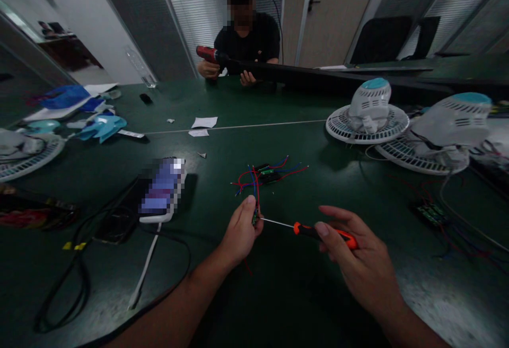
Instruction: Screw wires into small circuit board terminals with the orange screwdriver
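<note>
Between the thumb and fingers of my left hand (241,229) is a small green circuit board (255,215) with red and blue wires, mostly hidden by the fingers. My right hand (358,252) grips an orange and black screwdriver (326,234) by its handle. The shaft points left, and its tip meets the board at my left fingertips; whether it sits in a screw I cannot tell. Just beyond my left hand, more wired circuit boards (267,174) lie on the green table (294,289), their red and blue leads spread out.
White fan parts (368,109) stand at the right, near another wired board (430,213). At left are a lit phone (161,189), a black cable (85,279) and blue plastic wrapping (101,127). Across the table a person holds a red drill (207,54) against a long black bar (302,76).
</note>
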### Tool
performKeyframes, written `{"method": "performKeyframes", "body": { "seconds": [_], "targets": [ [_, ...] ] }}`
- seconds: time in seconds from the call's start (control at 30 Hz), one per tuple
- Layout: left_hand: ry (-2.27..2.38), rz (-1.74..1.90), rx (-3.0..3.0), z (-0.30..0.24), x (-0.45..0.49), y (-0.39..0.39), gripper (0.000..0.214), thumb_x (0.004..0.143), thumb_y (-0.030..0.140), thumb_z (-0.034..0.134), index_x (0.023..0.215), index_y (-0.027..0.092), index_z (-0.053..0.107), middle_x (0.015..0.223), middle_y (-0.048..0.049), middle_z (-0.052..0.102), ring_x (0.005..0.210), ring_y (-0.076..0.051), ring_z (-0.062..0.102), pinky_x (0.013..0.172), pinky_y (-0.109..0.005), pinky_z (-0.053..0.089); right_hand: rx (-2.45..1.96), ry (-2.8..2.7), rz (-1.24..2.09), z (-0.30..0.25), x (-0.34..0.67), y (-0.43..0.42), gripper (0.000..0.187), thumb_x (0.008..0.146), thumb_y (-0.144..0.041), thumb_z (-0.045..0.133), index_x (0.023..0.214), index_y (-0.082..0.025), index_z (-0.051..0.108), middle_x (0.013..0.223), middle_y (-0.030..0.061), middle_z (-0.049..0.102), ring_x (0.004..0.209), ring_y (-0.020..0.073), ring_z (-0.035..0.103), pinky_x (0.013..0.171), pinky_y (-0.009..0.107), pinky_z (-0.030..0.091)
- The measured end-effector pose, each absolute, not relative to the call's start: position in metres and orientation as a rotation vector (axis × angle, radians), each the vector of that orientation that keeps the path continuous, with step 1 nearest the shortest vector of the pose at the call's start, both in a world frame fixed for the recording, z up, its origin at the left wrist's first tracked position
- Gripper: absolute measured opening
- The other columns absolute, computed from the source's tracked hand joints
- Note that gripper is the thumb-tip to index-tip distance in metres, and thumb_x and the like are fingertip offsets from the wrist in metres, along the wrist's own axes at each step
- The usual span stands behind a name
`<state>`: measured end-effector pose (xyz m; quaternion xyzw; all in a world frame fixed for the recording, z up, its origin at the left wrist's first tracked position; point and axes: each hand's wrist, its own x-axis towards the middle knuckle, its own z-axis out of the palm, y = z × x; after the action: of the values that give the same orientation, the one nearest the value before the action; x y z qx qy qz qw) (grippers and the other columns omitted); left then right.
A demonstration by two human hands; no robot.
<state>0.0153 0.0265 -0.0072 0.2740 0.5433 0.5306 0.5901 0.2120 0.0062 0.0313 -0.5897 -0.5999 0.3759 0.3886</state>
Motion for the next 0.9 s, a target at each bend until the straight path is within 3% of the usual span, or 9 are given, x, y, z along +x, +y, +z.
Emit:
{"method": "performKeyframes", "body": {
  "seconds": [0.1, 0.27, 0.47, 0.9],
  "targets": [
    [1.294, 1.252, 0.637, -0.0086, 0.0161, 0.0260, 0.050, 0.072, 0.066, 0.059, 0.068, 0.017, 0.052, 0.057, 0.0052, 0.046, 0.045, -0.005, 0.041, 0.040, -0.017, 0.031, -1.494, -1.457, 1.009, 0.0321, 0.2117, 0.0051, 0.039, 0.084, -0.050, 0.059, 0.106, -0.018, 0.062, 0.062, -0.0003, 0.064, 0.051, 0.0137, 0.059, 0.045, 0.024, 0.047],
    [1.303, 1.236, 0.668, -0.0080, 0.0161, 0.0255, 0.051, 0.072, 0.068, 0.057, 0.069, 0.017, 0.053, 0.055, 0.0053, 0.046, 0.043, -0.006, 0.039, 0.039, -0.017, 0.030, -1.542, -1.402, 1.096, 0.0352, 0.2107, 0.0049, 0.044, 0.092, -0.054, 0.042, 0.104, -0.019, 0.067, 0.049, -0.0040, 0.055, 0.042, 0.0129, 0.052, 0.038, 0.023, 0.038],
    [1.286, 1.207, 0.703, -0.0095, 0.0141, 0.0252, 0.049, 0.076, 0.065, 0.054, 0.068, 0.018, 0.051, 0.053, 0.0060, 0.044, 0.040, -0.006, 0.037, 0.038, -0.017, 0.027, -1.512, -1.557, 1.048, 0.0319, 0.2137, 0.0085, 0.036, 0.091, -0.047, 0.050, 0.108, -0.017, 0.063, 0.051, -0.0043, 0.056, 0.043, 0.0124, 0.053, 0.040, 0.024, 0.039],
    [1.301, 1.228, 0.683, -0.0040, 0.0158, 0.0258, 0.052, 0.071, 0.068, 0.058, 0.065, 0.017, 0.051, 0.053, 0.0055, 0.044, 0.041, -0.006, 0.039, 0.037, -0.017, 0.028, -1.473, -1.518, 1.019, 0.0295, 0.2123, 0.0074, 0.036, 0.086, -0.045, 0.057, 0.108, -0.017, 0.059, 0.064, -0.0013, 0.061, 0.052, 0.0138, 0.059, 0.045, 0.025, 0.045]
  ]
}}
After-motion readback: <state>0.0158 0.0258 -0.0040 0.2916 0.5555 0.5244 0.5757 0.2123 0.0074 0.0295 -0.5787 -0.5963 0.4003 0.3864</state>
